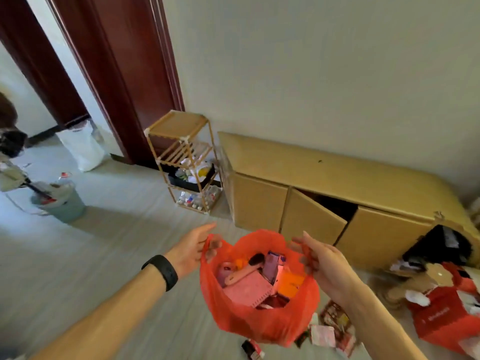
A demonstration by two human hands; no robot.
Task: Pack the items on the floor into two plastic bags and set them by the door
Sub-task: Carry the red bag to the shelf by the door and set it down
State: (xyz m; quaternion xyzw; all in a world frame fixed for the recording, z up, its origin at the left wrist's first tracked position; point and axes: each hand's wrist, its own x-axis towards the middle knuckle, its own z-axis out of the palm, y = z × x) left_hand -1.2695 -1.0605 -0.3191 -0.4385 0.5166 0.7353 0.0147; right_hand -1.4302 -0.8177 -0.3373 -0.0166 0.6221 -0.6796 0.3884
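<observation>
Far to the upper left of the red bag (259, 320), a white bag (83, 149) stands by the door frame (130, 74), with a bucket (62, 203) somewhat nearer. The left hand (193, 249) has its grip pinched on the red bag's left handle. The bag hangs open, filled with small items. The right hand (322, 263) grips its right handle. Just below and right of the bag, loose packets (330, 331) lie on the floor (117, 242).

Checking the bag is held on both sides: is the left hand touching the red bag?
Touching. The head view shows the left hand with fingers hooked through a handle of the red bag; the right hand pinches the other handle.
</observation>
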